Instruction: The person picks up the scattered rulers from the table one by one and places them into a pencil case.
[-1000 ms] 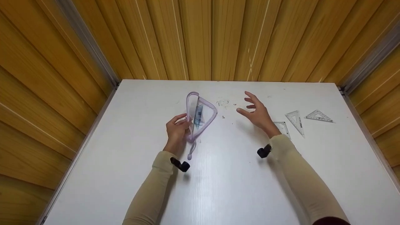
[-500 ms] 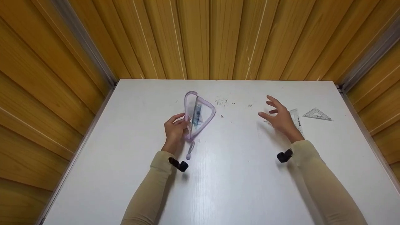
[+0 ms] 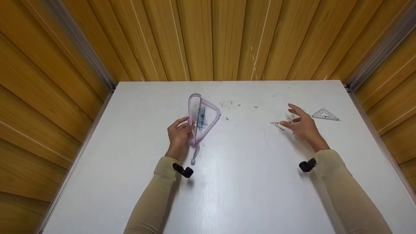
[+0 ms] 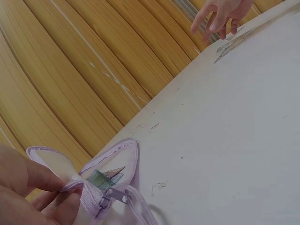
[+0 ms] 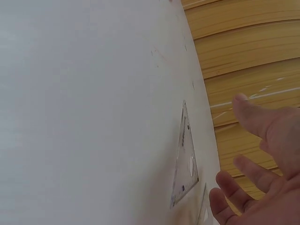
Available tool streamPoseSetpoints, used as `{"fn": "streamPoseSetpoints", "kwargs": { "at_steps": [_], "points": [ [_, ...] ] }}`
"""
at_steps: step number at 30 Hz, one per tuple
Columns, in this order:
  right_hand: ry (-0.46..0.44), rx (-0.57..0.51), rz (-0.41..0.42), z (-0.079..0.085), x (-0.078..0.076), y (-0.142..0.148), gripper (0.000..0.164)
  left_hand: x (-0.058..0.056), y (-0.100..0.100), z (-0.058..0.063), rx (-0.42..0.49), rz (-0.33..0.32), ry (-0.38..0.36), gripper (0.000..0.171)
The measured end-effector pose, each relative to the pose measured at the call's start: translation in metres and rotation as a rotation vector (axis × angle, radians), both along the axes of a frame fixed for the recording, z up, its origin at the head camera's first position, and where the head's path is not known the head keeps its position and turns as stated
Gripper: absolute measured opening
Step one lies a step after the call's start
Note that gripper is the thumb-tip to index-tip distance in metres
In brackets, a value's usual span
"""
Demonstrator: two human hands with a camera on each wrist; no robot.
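My left hand (image 3: 179, 133) pinches the edge of a clear zip pouch (image 3: 218, 114) with lavender trim, and its mouth stands open. Inside lie flat, bluish see-through pieces (image 3: 201, 118), partly covered by the pouch wall. In the left wrist view the purple zipper pull (image 4: 119, 195) hangs near my fingers. My right hand (image 3: 305, 127) is over the table's right side, fingers apart and loosely bent, holding nothing. Below it a clear set square (image 3: 278, 126) shows in part; the right wrist view shows this triangle (image 5: 186, 161) and part of another (image 5: 204, 208) by the fingers.
A further clear set square (image 3: 326, 114) lies flat to the right of my right hand. Small dark marks (image 3: 226, 104) dot the white table (image 3: 227, 188) behind the middle. Yellow wood-look panels (image 3: 208, 39) stand along the far edge and sides.
My right hand has moved right, away from the pouch, to over the set squares, hiding some of them. The left hand keeps its hold on the pouch; the head view has shifted slightly.
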State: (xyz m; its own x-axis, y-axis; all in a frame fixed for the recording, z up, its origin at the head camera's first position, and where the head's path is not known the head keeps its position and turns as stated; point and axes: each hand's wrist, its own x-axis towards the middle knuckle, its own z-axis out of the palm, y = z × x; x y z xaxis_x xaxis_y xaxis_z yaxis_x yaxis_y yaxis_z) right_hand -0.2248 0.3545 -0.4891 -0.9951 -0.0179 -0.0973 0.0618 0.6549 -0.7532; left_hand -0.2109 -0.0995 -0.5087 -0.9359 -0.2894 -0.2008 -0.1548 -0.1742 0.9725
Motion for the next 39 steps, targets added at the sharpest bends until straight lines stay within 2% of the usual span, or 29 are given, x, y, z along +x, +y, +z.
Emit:
{"fn": "streamPoseSetpoints", "kwargs": {
  "at_steps": [10,15,19,26,31,39],
  "points": [
    [-0.004,0.034,0.014,-0.005,0.01,0.014,0.088,0.001,-0.002,0.0,-0.01,-0.013,0.005,0.033],
    [-0.033,0.038,-0.002,-0.007,0.015,0.016,0.086,0.0,-0.002,0.0,-0.023,-0.012,0.021,0.034],
    [-0.042,0.04,-0.002,-0.011,0.018,0.018,0.085,0.0,-0.001,0.0,-0.004,-0.007,0.017,0.034],
    [-0.023,0.03,0.0,-0.016,0.019,0.014,0.079,-0.001,0.0,0.002,-0.034,0.005,-0.035,0.033],
    [-0.017,0.029,-0.003,-0.016,0.018,0.012,0.075,-0.001,-0.001,0.002,-0.029,0.011,-0.023,0.032],
    [-0.01,0.094,-0.011,-0.023,0.015,0.013,0.071,-0.001,-0.001,0.002,-0.013,0.014,-0.012,0.033]
  ]
}}
